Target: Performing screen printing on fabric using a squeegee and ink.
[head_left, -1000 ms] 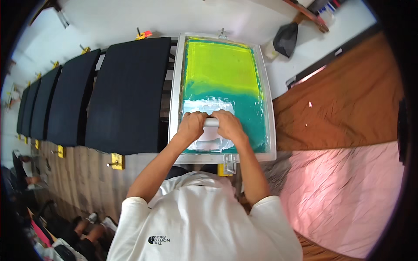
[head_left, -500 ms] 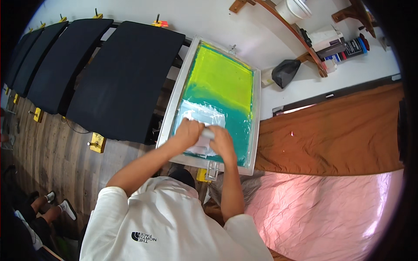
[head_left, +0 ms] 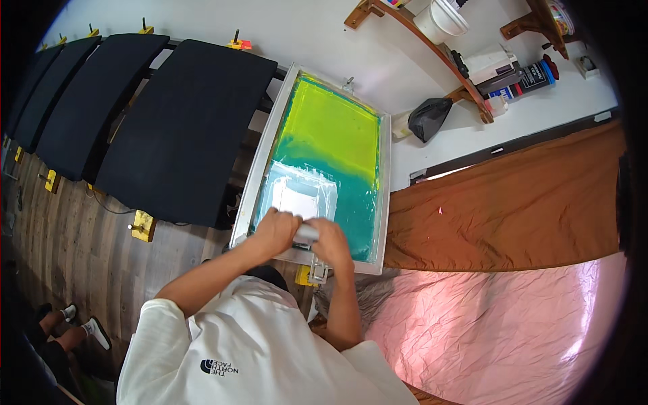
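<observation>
A screen-printing frame [head_left: 383, 177] with a white metal rim lies in front of me; its mesh is yellow-green at the far end and teal near me, with a pale rectangle of white ink [head_left: 297, 192] at the near left. My left hand [head_left: 275, 230] and my right hand [head_left: 332, 241] grip a squeegee [head_left: 307, 233] side by side at the near end of the mesh. Only its pale handle shows between my fists.
Several black platens [head_left: 182, 128] on arms stand in a row to the left over a wooden floor. A brown cloth [head_left: 513, 196] and a pink cloth [head_left: 499, 324] lie to the right. Wall shelves hold a white bucket [head_left: 442, 19] and containers; a black bag [head_left: 428, 116] hangs below.
Both hands have drawn the squeegee toward me, from mid-mesh to the near end of the frame. My head has turned, shifting the whole scene rightward in view.
</observation>
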`<action>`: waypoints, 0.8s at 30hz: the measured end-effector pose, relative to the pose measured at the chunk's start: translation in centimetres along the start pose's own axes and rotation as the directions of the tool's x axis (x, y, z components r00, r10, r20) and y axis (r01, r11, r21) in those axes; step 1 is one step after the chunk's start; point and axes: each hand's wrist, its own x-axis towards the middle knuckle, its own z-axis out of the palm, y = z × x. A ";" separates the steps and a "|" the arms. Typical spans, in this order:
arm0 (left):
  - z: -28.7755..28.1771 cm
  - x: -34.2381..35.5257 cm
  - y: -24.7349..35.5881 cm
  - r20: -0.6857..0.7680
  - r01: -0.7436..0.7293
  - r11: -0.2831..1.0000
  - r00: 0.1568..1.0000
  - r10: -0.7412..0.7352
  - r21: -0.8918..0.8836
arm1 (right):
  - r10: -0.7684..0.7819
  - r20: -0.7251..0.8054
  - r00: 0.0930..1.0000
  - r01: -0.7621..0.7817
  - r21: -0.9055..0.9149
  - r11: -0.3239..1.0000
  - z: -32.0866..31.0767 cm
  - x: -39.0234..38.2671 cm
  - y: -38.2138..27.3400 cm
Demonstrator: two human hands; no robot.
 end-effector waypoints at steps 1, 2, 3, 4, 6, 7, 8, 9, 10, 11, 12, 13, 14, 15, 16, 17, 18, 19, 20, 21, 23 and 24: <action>-0.3 1.5 -0.6 -0.008 -0.012 1.000 1.000 0.012 0.013 | 0.020 -0.004 1.000 -0.020 -0.045 0.999 -0.9 1.4 0.2; 0.1 3.0 -1.8 -0.111 -0.030 0.999 0.993 0.033 0.028 | -0.023 -0.064 0.998 0.018 -0.077 0.997 -1.2 2.7 0.7; 0.8 4.4 -2.9 -0.207 -0.050 0.998 0.976 0.059 0.048 | -0.015 -0.043 0.999 0.010 -0.119 0.993 -1.5 4.3 1.3; 0.7 5.2 -3.4 -0.203 -0.054 0.997 0.977 0.065 0.060 | -0.004 -0.034 0.999 0.000 -0.099 0.995 -1.5 5.7 1.8; 0.4 6.3 -3.8 -0.093 -0.004 0.992 0.996 0.016 0.128 | 0.006 -0.034 0.999 -0.008 -0.067 0.998 -1.2 6.2 2.4; 0.5 5.6 -3.6 -0.117 -0.031 0.996 0.992 0.041 0.085 | 0.011 -0.032 0.999 -0.012 -0.057 0.998 -0.8 5.8 2.6; 0.9 4.9 -3.4 -0.152 -0.054 0.997 0.986 0.062 0.054 | 0.016 -0.031 0.999 -0.017 -0.044 0.999 -0.3 5.2 2.6; 1.4 3.8 -3.1 -0.186 -0.076 0.997 0.979 0.079 0.022 | 0.015 -0.038 0.999 -0.016 -0.029 0.999 0.5 4.0 2.4; 1.4 2.6 -2.1 -0.184 -0.081 0.996 0.979 0.087 0.038 | -0.015 -0.106 0.994 0.013 -0.021 1.000 1.3 2.5 2.4; 1.5 1.3 -1.4 -0.147 -0.078 0.996 0.985 0.084 0.046 | -0.043 -0.175 0.984 0.042 -0.013 0.999 2.2 1.0 2.3; 1.6 -0.2 -0.4 -0.099 -0.074 0.993 0.992 0.083 0.089 | -0.039 -0.188 0.981 0.040 0.002 0.999 2.8 -0.7 2.0; 2.3 -1.7 0.0 -0.146 -0.086 0.994 0.985 0.096 0.068 | -0.047 -0.163 0.985 0.051 0.016 0.999 2.8 -2.4 1.2; 2.3 -2.7 0.8 -0.113 -0.079 0.995 0.990 0.084 0.054 | -0.050 -0.144 0.988 0.055 0.029 0.998 2.4 -3.3 0.7; 2.0 -3.0 1.4 -0.075 -0.077 0.996 0.994 0.079 0.039 | -0.036 -0.164 0.986 0.044 0.044 0.998 1.9 -3.5 0.5; 1.4 -2.8 1.5 -0.057 -0.084 0.995 0.995 0.087 0.055 | -0.019 -0.080 0.997 0.020 0.008 1.000 1.4 -3.6 0.2; 0.6 -2.1 1.6 0.041 -0.041 0.997 0.998 0.039 0.068 | 0.002 0.004 1.000 -0.002 -0.028 1.000 1.2 -3.5 0.3; 0.0 -1.3 1.7 0.140 -0.004 0.996 0.990 -0.008 0.086 | -0.046 0.007 0.999 0.046 -0.052 0.998 0.8 -2.4 1.4; 0.1 0.0 1.1 0.044 -0.045 0.993 0.998 0.041 0.105 | -0.060 -0.044 0.997 0.057 -0.054 0.997 0.6 -1.0 2.0; 0.0 1.4 0.0 -0.033 -0.057 0.993 0.998 0.061 0.107 | -0.013 0.005 1.000 0.013 -0.056 0.998 -0.6 0.7 1.7; -0.2 3.3 -0.9 -0.024 -0.050 0.992 0.998 0.053 0.114 | 0.011 -0.002 1.000 -0.012 -0.032 0.999 -1.0 2.6 2.3; -0.4 5.9 -2.1 -0.141 -0.046 0.990 0.988 0.065 0.133 | 0.034 -0.053 0.998 -0.036 -0.041 0.999 -2.4 5.3 2.2; -0.5 6.8 -2.5 -0.106 -0.031 0.986 0.993 0.048 0.163 | 0.045 -0.051 0.998 -0.047 -0.039 0.998 -2.4 6.3 2.7</action>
